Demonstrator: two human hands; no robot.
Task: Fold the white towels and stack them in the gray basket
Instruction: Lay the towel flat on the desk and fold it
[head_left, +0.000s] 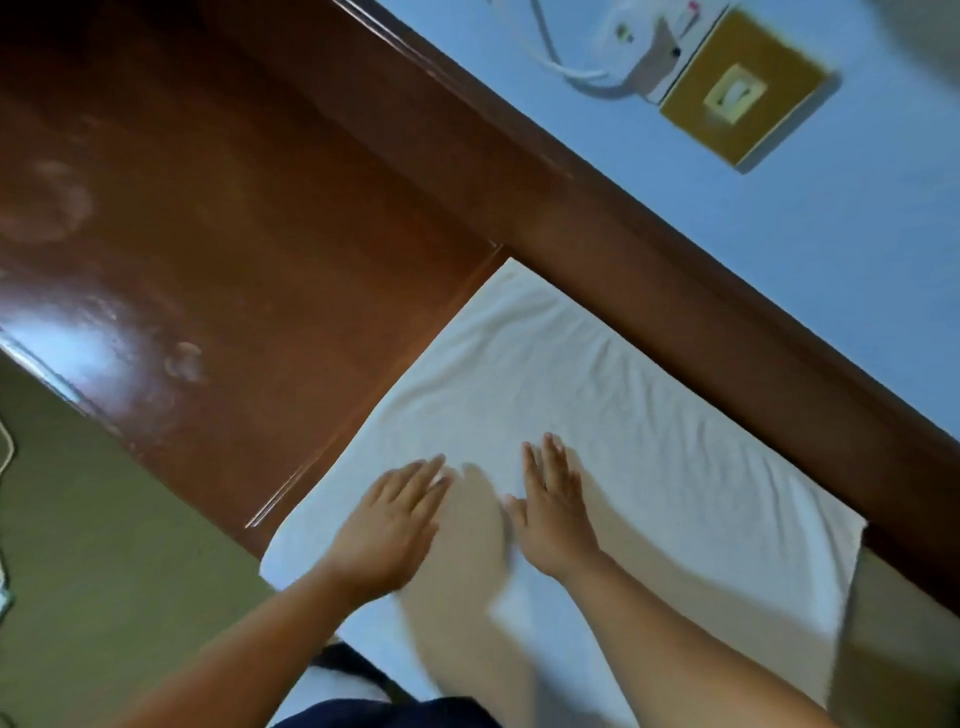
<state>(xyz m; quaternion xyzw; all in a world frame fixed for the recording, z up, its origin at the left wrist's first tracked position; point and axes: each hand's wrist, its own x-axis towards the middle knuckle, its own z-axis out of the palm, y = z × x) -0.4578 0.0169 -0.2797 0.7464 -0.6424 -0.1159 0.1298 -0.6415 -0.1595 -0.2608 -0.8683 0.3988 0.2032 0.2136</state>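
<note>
Both hands, the left hand (395, 525) and the right hand (553, 512), lie flat with fingers spread on the white towel (649, 415). It lies spread across the brown wooden table (208, 234), slightly wrinkled.

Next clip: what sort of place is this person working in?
Probably a bedroom or similar domestic room, not certain: a white towel spread beside glossy dark wooden furniture, a light blue wall, and on it a brass-coloured switch plate next to a plugged-in white cable.
</note>
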